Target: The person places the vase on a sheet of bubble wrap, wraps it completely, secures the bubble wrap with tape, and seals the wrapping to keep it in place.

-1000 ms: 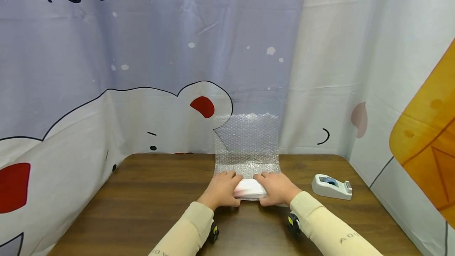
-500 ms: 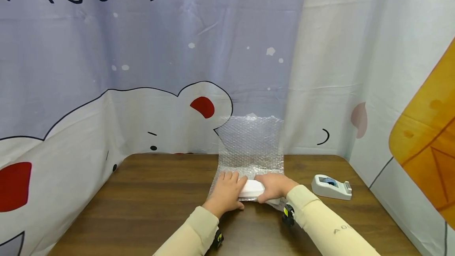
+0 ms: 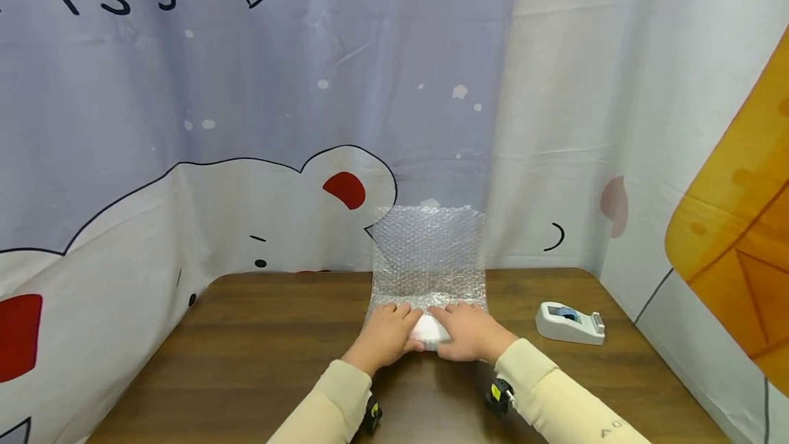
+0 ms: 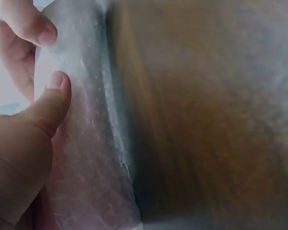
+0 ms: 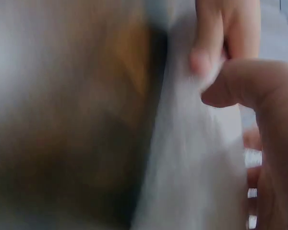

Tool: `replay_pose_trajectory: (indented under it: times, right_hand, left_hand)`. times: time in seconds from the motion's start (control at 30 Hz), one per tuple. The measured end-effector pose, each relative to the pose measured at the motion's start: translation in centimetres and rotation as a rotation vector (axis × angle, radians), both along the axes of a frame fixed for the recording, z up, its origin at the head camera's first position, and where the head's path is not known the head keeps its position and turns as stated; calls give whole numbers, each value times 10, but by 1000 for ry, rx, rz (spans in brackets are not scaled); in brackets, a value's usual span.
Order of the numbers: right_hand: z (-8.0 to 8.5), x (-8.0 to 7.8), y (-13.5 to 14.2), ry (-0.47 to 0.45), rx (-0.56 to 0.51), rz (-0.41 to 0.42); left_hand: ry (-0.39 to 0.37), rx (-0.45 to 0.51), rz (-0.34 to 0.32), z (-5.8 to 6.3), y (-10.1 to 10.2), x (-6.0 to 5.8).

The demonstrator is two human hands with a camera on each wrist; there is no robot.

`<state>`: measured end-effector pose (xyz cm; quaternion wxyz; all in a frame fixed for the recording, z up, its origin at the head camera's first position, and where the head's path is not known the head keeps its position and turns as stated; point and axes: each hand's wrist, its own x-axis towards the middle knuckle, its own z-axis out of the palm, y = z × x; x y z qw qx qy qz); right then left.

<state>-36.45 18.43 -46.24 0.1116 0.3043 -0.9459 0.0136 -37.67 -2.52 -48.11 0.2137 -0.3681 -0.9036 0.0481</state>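
A white, box-like object (image 3: 429, 327) lies at the near end of a bubble wrap sheet (image 3: 431, 245). My left hand (image 3: 385, 336) grips its left end, thumb at the near side and fingers over the top. The right hand (image 3: 471, 336) holds the opposite end likewise. In the left wrist view, the thumb presses a strip of bubble wrap (image 4: 89, 124) lying along the object's near side. Motion blurs the right wrist view, where the right thumb and fingers (image 5: 278, 110) bend over the pale wrapped side (image 5: 182, 158). Most of the object is hidden by hands and wrap.
On the brown wooden table (image 3: 259, 362), a white tape dispenser (image 3: 570, 324) with a blue roll stands to the right. Behind the table hangs a printed curtain (image 3: 246, 88), and the far end of the bubble wrap rises against it.
Bubble wrap now covers the near side of the white object, whose bare face showed earlier. Both hands have shifted slightly, and the left fingers have resettled on the left end.
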Motion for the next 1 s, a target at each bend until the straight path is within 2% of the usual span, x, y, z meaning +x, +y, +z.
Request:
replay_pose_trajectory:
  times: [0.1,0.23,0.33,0.43,0.53,0.6,0.67,0.73,0.83,0.9,1.0]
  right_hand:
    - [-5,13,-10,90,17,-69]
    - [-15,16,-13,213,57,-97]
    - [-19,12,-10,282,72,-67]
    - [-23,6,-6,333,78,-8]
    - [-26,1,-4,361,78,64]
    - [-27,-2,-3,369,71,110]
    - [-26,-6,-3,358,54,140]
    - [-22,-9,-2,323,39,151]
    - [-15,-14,-1,199,25,129]
    - [-11,-17,0,91,18,109]
    - [-5,-17,2,-58,2,96]
  left_hand:
    - [-33,-27,-1,2,-1,-2]
    - [-67,-31,-17,6,0,-6]
    - [-107,-12,-25,10,1,-9]
    - [-166,-2,-4,13,2,-8]
    - [-209,-12,44,15,4,-3]
    - [-201,-12,76,17,6,4]
    - [-146,-18,99,18,10,12]
    - [-60,-31,121,19,14,20]
    - [50,-70,162,18,20,30]
    - [60,-80,187,16,21,34]
    - [11,-50,202,10,20,36]
